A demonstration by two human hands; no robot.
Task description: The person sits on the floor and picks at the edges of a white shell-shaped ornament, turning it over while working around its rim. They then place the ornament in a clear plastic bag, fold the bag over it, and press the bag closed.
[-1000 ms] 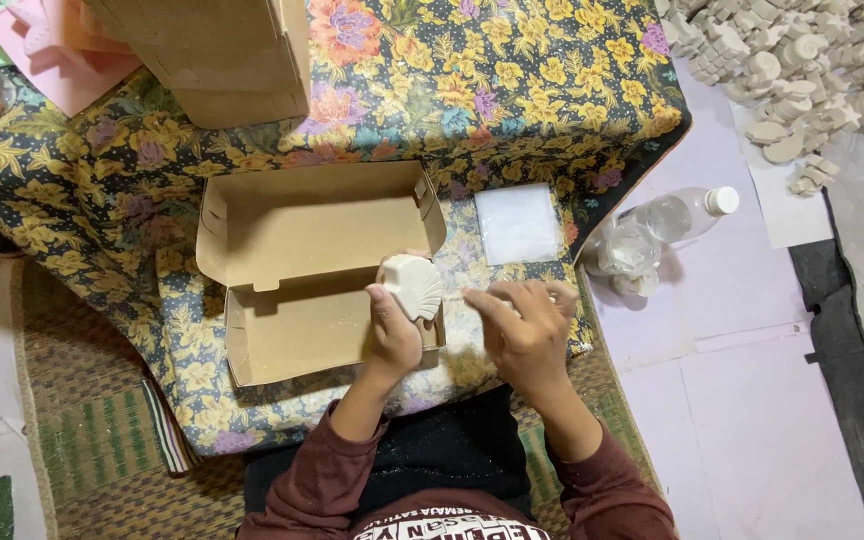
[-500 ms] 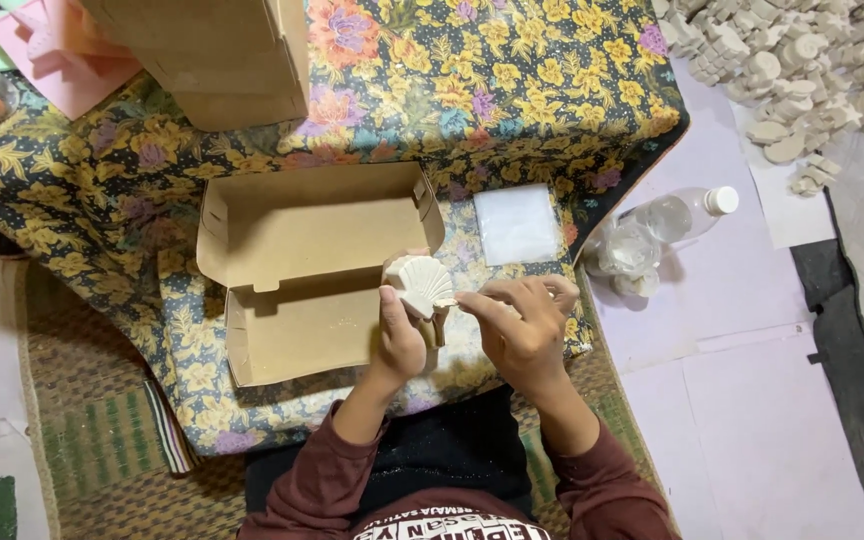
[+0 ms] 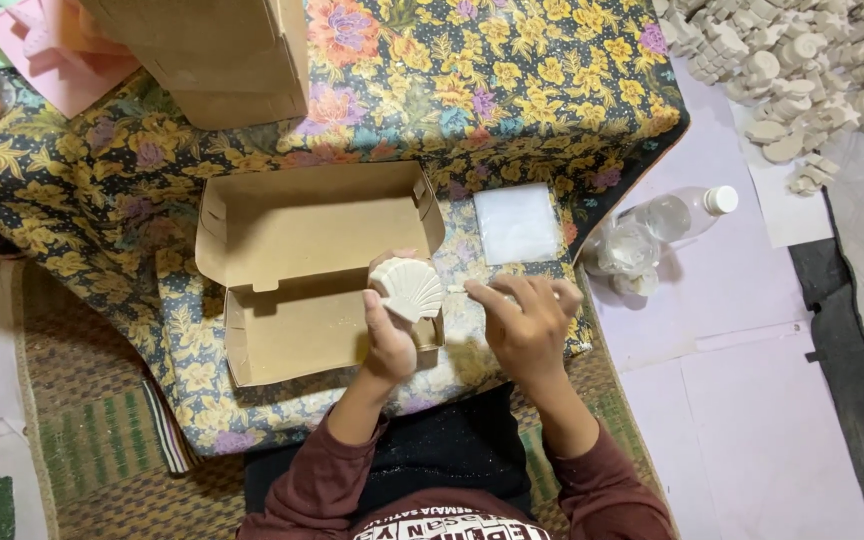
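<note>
L fingers [image 3: 384, 312] round shell cast [image 3: 408, 289]

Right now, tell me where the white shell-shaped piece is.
The white shell-shaped piece sits mid-frame in the left hand, over the open cardboard box's right edge, left of the right hand.

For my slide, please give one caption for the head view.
Left hand holds a white shell over an open box; right hand beside it.
</note>
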